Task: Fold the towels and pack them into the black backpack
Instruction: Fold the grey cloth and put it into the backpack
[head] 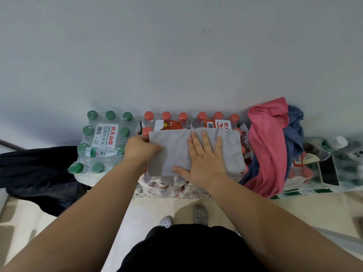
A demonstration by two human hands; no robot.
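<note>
Left hand [140, 149] pinches gray towel [174, 142] edge; right hand [204, 156], spread, presses it flat.

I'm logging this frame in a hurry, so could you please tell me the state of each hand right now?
Left hand: closed, gripping the left edge of the grey towel.
Right hand: open, pressing flat on the towel.

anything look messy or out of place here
Yes: on the right, the crumpled pink cloth towel and blue cloth towel lie in an unfolded heap, spilling down over the shrink-wrapped red-capped water bottle packs. The grey YOGA towel lies flat under the right hand, the left hand gripping its edge.
</note>
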